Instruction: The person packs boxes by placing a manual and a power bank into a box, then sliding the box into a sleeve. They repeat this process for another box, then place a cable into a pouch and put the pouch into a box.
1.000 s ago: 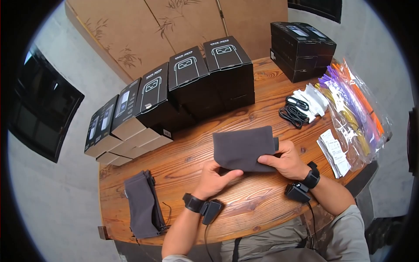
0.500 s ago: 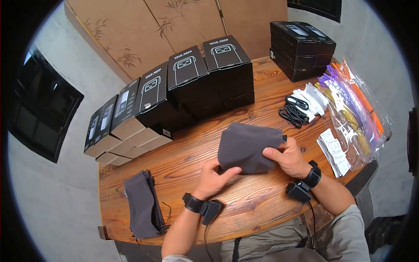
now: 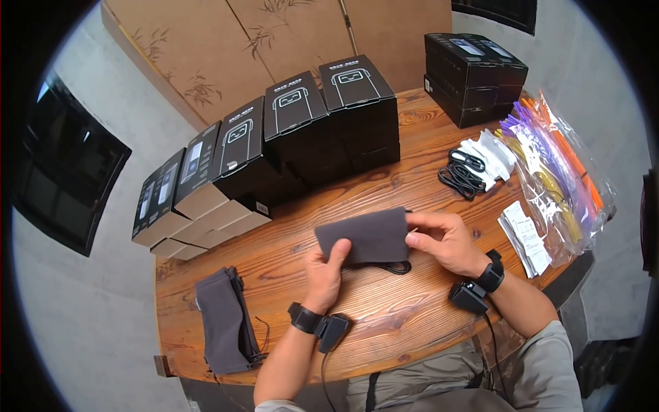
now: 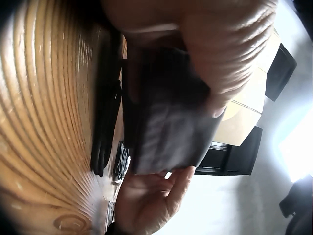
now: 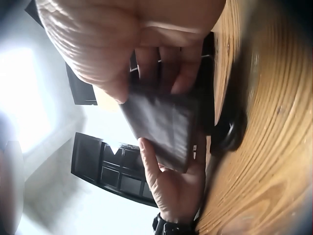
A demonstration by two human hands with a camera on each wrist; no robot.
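A dark grey fabric pouch [image 3: 364,235] is held flat above the table between both hands. My left hand [image 3: 322,271] grips its left end, thumb across the face and fingers behind. At the right end, my right hand [image 3: 449,240] pinches the edge between thumb and fingers; the right wrist view shows those fingers reaching behind the pouch [image 5: 159,122]. Below the pouch's lower edge a looped black cord [image 3: 397,267] shows, partly hidden. More dark grey pouches [image 3: 223,323] with black drawstrings lie stacked near the left forearm.
Black boxes [image 3: 295,110] stand in a row at the back left, with more boxes [image 3: 477,75] at the back right. On the right lie coiled black cables [image 3: 461,178], folded paper leaflets [image 3: 525,240] and a clear bag [image 3: 549,178] of coloured strips.
The pouch has shifted left and turned, its face now a narrower shape. My left thumb has moved up onto it, while my right hand has slid to its edge. The looped cord has come into view.
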